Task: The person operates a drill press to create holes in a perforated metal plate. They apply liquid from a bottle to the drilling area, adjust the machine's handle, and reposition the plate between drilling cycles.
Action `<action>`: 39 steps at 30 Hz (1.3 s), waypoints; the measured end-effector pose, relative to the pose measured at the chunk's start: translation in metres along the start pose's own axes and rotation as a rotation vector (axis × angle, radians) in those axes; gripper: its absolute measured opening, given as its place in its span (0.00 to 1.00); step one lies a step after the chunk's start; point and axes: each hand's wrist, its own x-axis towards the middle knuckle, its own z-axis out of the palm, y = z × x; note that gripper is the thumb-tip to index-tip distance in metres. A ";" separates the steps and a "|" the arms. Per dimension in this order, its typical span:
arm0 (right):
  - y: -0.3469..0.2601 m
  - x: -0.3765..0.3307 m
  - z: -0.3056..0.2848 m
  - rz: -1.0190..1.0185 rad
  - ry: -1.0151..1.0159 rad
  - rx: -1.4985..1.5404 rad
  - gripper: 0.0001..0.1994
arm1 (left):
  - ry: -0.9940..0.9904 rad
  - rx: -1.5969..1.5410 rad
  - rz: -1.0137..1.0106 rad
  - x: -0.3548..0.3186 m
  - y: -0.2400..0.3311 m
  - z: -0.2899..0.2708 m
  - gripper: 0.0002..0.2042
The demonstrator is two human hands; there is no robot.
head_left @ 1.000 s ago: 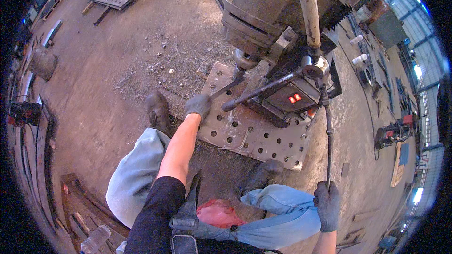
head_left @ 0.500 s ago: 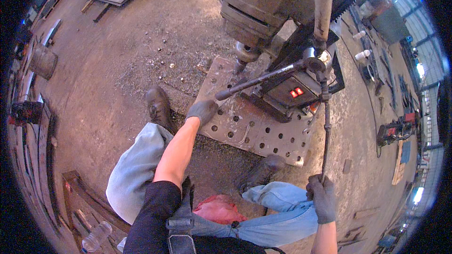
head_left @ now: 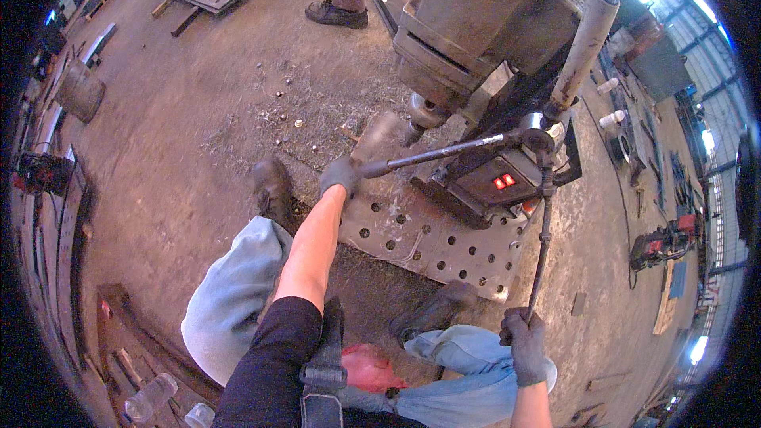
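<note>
My gloved right hand (head_left: pixel 525 346) is wrapped round the lower end of a dark feed-lever rod (head_left: pixel 545 246), which hangs from the hub of a large drilling machine (head_left: pixel 483 24). My gloved left hand (head_left: pixel 339 177) looks closed beside the grip end of a second lever (head_left: pixel 444 153) from the same hub. Its fingers are partly hidden, and what they hold, if anything, does not show. Below the machine lies a steel plate (head_left: pixel 412 231) with several round holes. Under the spindle (head_left: pixel 428 112), the plate's far left part is blurred.
Metal shavings and small slugs (head_left: pixel 299 124) are strewn on the floor left of the plate. Another person's leg and shoe (head_left: pixel 337 14) stand beyond. Two red lights (head_left: pixel 503 181) glow on the machine's base. A red cloth (head_left: pixel 371 366) lies between my legs; a plastic bottle (head_left: pixel 151 398) is at lower left.
Both levers have turned clockwise about the hub, the right hand's rod swinging left. My left hand has risen closer to the other lever's end. The view has shifted; another person's leg now shows.
</note>
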 end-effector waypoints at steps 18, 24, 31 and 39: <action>-0.011 -0.003 0.006 0.053 0.014 0.021 0.10 | 0.226 -0.164 -0.184 0.014 -0.040 0.016 0.18; -0.009 -0.004 0.007 0.080 0.043 0.027 0.10 | 0.036 0.132 0.168 -0.020 -0.013 0.008 0.18; -0.010 -0.007 0.007 0.019 0.023 0.017 0.11 | 0.105 0.001 -0.015 0.013 -0.034 0.006 0.18; -0.010 -0.005 0.005 0.028 0.022 0.020 0.12 | 0.050 0.099 0.108 -0.003 -0.025 0.022 0.19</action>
